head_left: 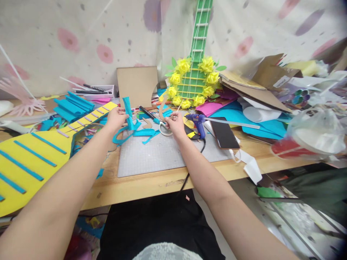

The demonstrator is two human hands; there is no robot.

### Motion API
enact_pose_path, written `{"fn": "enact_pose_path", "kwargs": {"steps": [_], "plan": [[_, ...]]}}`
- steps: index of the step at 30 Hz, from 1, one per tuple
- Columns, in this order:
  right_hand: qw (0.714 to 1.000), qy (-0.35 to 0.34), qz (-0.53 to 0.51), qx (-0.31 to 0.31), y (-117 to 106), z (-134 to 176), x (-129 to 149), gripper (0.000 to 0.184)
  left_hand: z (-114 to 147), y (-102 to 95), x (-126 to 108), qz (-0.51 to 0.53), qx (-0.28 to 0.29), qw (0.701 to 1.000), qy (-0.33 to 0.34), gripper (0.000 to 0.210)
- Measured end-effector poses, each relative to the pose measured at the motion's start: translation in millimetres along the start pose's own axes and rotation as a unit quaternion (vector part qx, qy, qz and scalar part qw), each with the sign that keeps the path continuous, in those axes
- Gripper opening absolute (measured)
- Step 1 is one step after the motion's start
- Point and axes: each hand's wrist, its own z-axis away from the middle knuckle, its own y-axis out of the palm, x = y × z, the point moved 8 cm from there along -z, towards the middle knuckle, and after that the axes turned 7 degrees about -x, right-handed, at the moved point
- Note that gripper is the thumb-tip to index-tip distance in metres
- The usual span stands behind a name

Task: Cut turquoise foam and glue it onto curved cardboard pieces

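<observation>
My left hand (117,118) pinches a blue crepe paper strip (127,108) that stands up from its fingers and trails down toward the mat. To the right, above the grey cutting mat (151,159), my right hand (176,124) is closed, and a thin pale stick (179,105) juts up from its fingertips. Scissors with white handles (165,130) are right against that hand; whether the fingers touch them is unclear. Loose blue paper scraps (148,133) lie between the hands. A curved brown cardboard piece (162,108) rises just behind the right hand.
A blue glue gun (199,124) and a phone (225,133) with a white cable lie at the right. A yellow guitar-shaped cutout (27,162) covers the left side. Behind stands a green one (187,86) with yellow flowers. A bagged red-and-white tub (306,141) sits at far right.
</observation>
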Motion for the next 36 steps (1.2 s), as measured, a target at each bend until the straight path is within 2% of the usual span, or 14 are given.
{"fn": "enact_pose_path", "kwargs": {"steps": [3, 6, 8, 10, 12, 15, 17, 19, 22, 25, 29, 32, 34, 36], "plan": [[1.000, 0.007, -0.006, 0.005, 2, 1, -2, 0.028, 13, 11.3, 9, 0.111, 0.054, 0.990, -0.065, 0.015], [1.000, 0.007, -0.014, 0.021, 6, 4, -3, 0.028, 25, 28.1, 17, 0.127, 0.094, 0.985, -0.065, 0.005], [0.999, 0.004, -0.016, 0.030, 8, 6, -2, 0.027, 29, 41.7, 17, 0.083, 0.129, 0.988, -0.021, 0.011], [0.999, 0.006, -0.013, 0.033, 9, 7, -3, 0.027, 28, 44.2, 6, -0.019, 0.114, 0.989, 0.090, 0.019], [0.999, 0.011, -0.006, 0.031, 9, 6, -4, 0.027, 22, 36.0, -6, -0.155, 0.066, 0.967, 0.191, 0.023], [1.000, 0.011, -0.002, 0.025, 7, 4, -5, 0.029, 5, 7.7, -5, -0.361, 0.008, 0.910, 0.201, 0.030], [1.000, 0.013, -0.003, 0.015, 6, 3, -6, 0.028, -5, -10.1, 2, -0.464, 0.011, 0.861, 0.211, 0.041], [1.000, 0.018, -0.005, -0.002, 3, 2, -7, 0.027, -14, -22.8, 17, -0.524, 0.048, 0.827, 0.195, 0.047], [0.999, 0.021, -0.007, -0.033, -2, 0, -9, 0.026, -22, -38.1, 34, -0.561, 0.050, 0.812, 0.153, 0.034], [0.999, 0.012, 0.002, -0.050, -6, -2, -8, 0.022, -19, -40.4, 24, -0.522, -0.009, 0.835, 0.170, 0.027], [0.998, 0.004, 0.052, -0.027, -4, -5, -10, 0.015, 8, -12.5, -12, -0.409, -0.026, 0.872, 0.268, 0.027], [0.992, -0.017, 0.123, 0.003, -1, -4, -9, 0.014, 35, 28.0, -30, -0.354, 0.037, 0.882, 0.308, 0.029], [0.975, -0.074, 0.211, 0.012, 0, 0, -1, 0.015, 47, 56.5, -32, -0.315, 0.085, 0.901, 0.286, 0.029], [0.936, -0.145, 0.320, 0.019, 4, 9, 11, 0.020, 53, 83.6, -31, -0.291, 0.119, 0.910, 0.270, 0.031]]}}
